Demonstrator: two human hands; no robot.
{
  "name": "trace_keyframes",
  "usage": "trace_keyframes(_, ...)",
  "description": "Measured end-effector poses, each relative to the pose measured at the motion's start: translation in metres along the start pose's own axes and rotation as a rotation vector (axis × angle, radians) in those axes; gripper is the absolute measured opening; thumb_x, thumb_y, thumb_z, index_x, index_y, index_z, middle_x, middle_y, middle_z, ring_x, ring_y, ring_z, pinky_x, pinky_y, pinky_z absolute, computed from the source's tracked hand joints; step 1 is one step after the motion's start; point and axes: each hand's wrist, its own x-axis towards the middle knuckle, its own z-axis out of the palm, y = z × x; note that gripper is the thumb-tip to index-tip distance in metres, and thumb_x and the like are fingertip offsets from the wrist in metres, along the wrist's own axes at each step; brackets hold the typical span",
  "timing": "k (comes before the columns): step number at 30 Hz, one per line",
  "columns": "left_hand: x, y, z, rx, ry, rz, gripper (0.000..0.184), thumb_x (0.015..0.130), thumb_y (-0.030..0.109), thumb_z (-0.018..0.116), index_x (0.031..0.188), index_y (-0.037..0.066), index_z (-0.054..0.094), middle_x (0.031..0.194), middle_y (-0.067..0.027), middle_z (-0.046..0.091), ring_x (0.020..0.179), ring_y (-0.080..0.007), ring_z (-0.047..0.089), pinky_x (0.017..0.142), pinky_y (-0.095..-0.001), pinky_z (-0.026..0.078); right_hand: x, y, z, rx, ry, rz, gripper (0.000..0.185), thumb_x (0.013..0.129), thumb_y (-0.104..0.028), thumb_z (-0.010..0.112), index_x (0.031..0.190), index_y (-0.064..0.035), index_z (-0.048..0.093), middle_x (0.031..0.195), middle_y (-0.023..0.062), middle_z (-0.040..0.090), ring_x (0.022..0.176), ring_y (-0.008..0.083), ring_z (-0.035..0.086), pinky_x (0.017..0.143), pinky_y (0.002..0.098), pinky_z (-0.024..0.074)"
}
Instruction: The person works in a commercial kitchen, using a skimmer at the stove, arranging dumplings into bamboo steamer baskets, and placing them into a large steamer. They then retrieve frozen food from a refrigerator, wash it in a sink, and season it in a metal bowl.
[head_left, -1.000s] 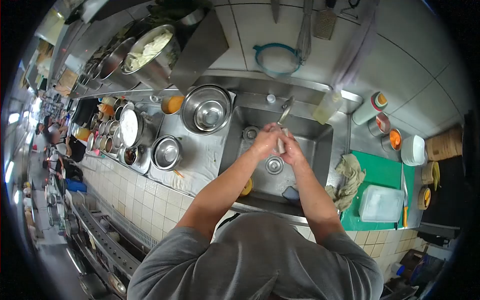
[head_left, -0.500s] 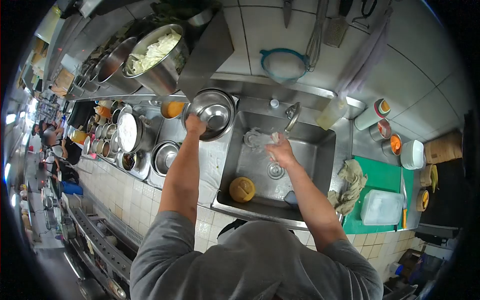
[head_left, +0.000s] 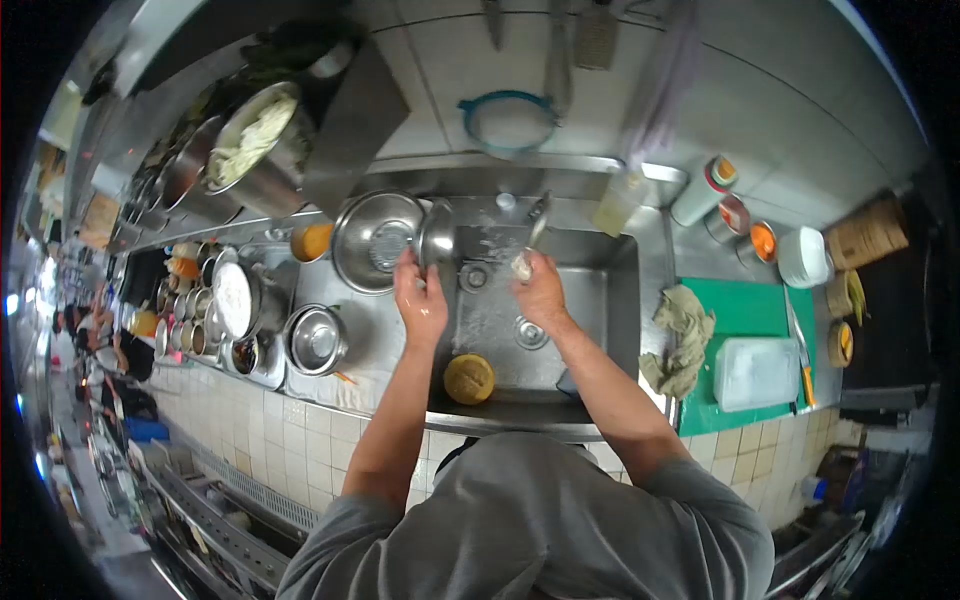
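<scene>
My left hand (head_left: 420, 305) grips the rim of a small steel bowl (head_left: 438, 238), held tilted at the sink's left edge. Behind it a large steel bowl (head_left: 365, 225) rests on the counter, with a perforated-looking bottom. My right hand (head_left: 541, 293) is closed around a small whitish thing (head_left: 521, 266), too blurred to name, just below the faucet (head_left: 539, 222). Both hands are at the steel sink (head_left: 590, 345); wet splashes show on its floor. A round yellow thing (head_left: 469, 379) lies in the sink's near left corner.
Nested steel bowls (head_left: 317, 340) stand on the left counter. Right of the sink lie a crumpled cloth (head_left: 682, 340), a green cutting board (head_left: 735, 300), a plastic container (head_left: 758, 373) and a knife (head_left: 803, 355). A blue-rimmed strainer (head_left: 508, 120) hangs on the wall. People are far left.
My left hand has lifted the small bowl out of the large one and brought it right to the sink. My right hand stays near the faucet with the whitish thing. The view has shifted.
</scene>
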Motion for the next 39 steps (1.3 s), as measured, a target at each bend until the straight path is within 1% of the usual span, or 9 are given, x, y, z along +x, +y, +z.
trace_keyframes(4, -0.074, 0.025, 0.049, -0.834, -0.278, -0.911, 0.01, 0.099, 0.003, 0.059, 0.094, 0.009, 0.053, 0.105, -0.0101, 0.068, 0.092, -0.0254, 0.069, 0.074, -0.0411, 0.056, -0.02, 0.014, -0.018, 0.093, 0.23, 0.077, 0.045, 0.078, -0.011, 0.078, 0.118, -0.002, 0.06, 0.113, 0.0198, 0.061, 0.105, 0.0377, 0.06, 0.092, 0.0433, 0.0488)
trace_keyframes(8, -0.089, 0.043, 0.076, -1.077, -0.247, -1.288, 0.006, 0.102, 0.011, 0.058, 0.105, 0.013, 0.053, 0.101, -0.0099, 0.068, 0.091, -0.0262, 0.071, 0.066, -0.0444, 0.059, -0.028, 0.015, -0.044, 0.113, 0.49, 0.076, 0.04, 0.08, -0.006, 0.076, 0.117, -0.0042, 0.061, 0.112, 0.0173, 0.061, 0.106, 0.0354, 0.06, 0.093, 0.0425, 0.0478)
trace_keyframes(11, -0.061, 0.057, 0.088, -0.826, -0.554, -1.185, 0.012, 0.101, 0.017, 0.059, 0.106, 0.007, 0.059, 0.099, -0.0119, 0.07, 0.092, -0.0272, 0.071, 0.072, -0.0451, 0.059, -0.029, 0.014, -0.065, 0.094, 0.47, 0.054, 0.04, 0.081, -0.005, 0.075, 0.117, -0.0041, 0.06, 0.111, 0.0166, 0.061, 0.104, 0.0332, 0.061, 0.091, 0.042, 0.0489)
trace_keyframes(16, -0.01, 0.019, 0.133, 0.24, -0.75, 0.101, 0.027, 0.097, 0.022, 0.062, 0.083, -0.002, 0.064, 0.084, -0.0179, 0.067, 0.086, -0.0248, 0.071, 0.082, -0.0437, 0.056, -0.015, 0.042, -0.063, 0.287, 0.209, 0.229, 0.039, 0.083, -0.008, 0.074, 0.119, -0.0035, 0.06, 0.11, 0.0172, 0.062, 0.103, 0.0327, 0.062, 0.091, 0.0426, 0.0493)
trace_keyframes(20, -0.043, 0.011, 0.122, 0.294, -0.516, 0.125, 0.019, 0.098, 0.019, 0.062, 0.089, 0.002, 0.065, 0.09, -0.0143, 0.068, 0.09, -0.0267, 0.07, 0.079, -0.048, 0.057, -0.001, 0.051, -0.045, 0.302, 0.032, 0.161, 0.036, 0.087, -0.012, 0.07, 0.121, -0.0036, 0.06, 0.108, 0.016, 0.065, 0.098, 0.0298, 0.064, 0.088, 0.042, 0.0511)
trace_keyframes(22, -0.078, 0.022, 0.111, -0.582, -0.373, -1.128, 0.01, 0.1, 0.012, 0.057, 0.107, 0.007, 0.061, 0.101, -0.0096, 0.069, 0.094, -0.0299, 0.068, 0.082, -0.049, 0.056, -0.001, 0.05, -0.034, 0.284, -0.061, 0.112, 0.037, 0.087, -0.014, 0.067, 0.122, -0.0042, 0.061, 0.117, 0.0215, 0.065, 0.11, 0.0374, 0.063, 0.093, 0.0433, 0.0491)
trace_keyframes(25, -0.108, 0.016, 0.091, -0.884, -0.088, -1.28, 0.016, 0.1, 0.011, 0.056, 0.116, 0.013, 0.055, 0.108, -0.0072, 0.068, 0.098, -0.0304, 0.068, 0.083, -0.0545, 0.055, 0.026, 0.049, -0.024, 0.392, -0.385, 0.216, 0.038, 0.091, -0.021, 0.064, 0.123, -0.0018, 0.06, 0.117, 0.0247, 0.067, 0.108, 0.0392, 0.066, 0.094, 0.044, 0.0505)
trace_keyframes(35, -0.071, 0.052, 0.058, -0.774, -0.098, -0.975, 0.007, 0.098, 0.013, 0.06, 0.096, 0.008, 0.057, 0.092, -0.0057, 0.065, 0.08, -0.0189, 0.067, 0.059, -0.0347, 0.056, 0.026, 0.015, -0.014, 0.003, -0.658, -0.317, 0.072, 0.086, -0.019, 0.071, 0.15, -0.0051, 0.041, 0.131, 0.0253, 0.062, 0.122, 0.0376, 0.062, 0.102, 0.0431, 0.0499)
trace_keyframes(39, -0.053, 0.076, 0.065, -0.298, -0.307, -0.762, 0.012, 0.099, 0.013, 0.058, 0.101, 0.002, 0.06, 0.108, -0.0154, 0.066, 0.096, -0.0296, 0.069, 0.076, -0.0405, 0.06, 0.018, 0.038, 0.028, 0.179, -0.537, -0.24, 0.073, 0.086, -0.013, 0.071, 0.151, -0.004, 0.039, 0.137, 0.0249, 0.059, 0.127, 0.0379, 0.058, 0.105, 0.0433, 0.0481)
